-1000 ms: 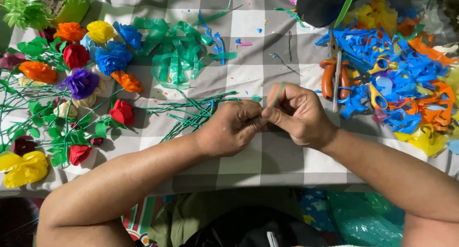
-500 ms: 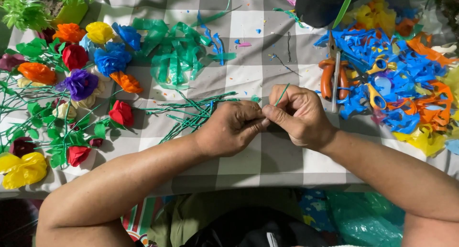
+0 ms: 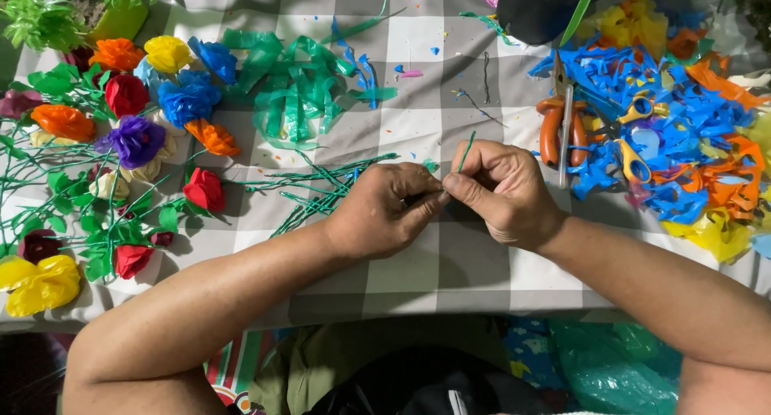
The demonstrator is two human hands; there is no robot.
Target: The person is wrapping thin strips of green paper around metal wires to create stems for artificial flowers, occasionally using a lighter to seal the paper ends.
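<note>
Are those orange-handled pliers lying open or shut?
Shut: the orange-handled pliers lie flat on the checked tablecloth, handles close together, tips meeting.

A worktop (image 3: 418,114) covered with a grey-and-white checked cloth (image 3: 474,274) fills the scene, evenly lit with soft shadows. Its near edge hangs over. Below, in dimmer light, lie a striped fabric (image 3: 237,367) at near left and teal plastic bags (image 3: 610,371) at near right. Walls and windows are out of view.

flowers (image 3: 120,142) left, hands (image 3: 450,202) centre, scissors (image 3: 562,130) right
</note>
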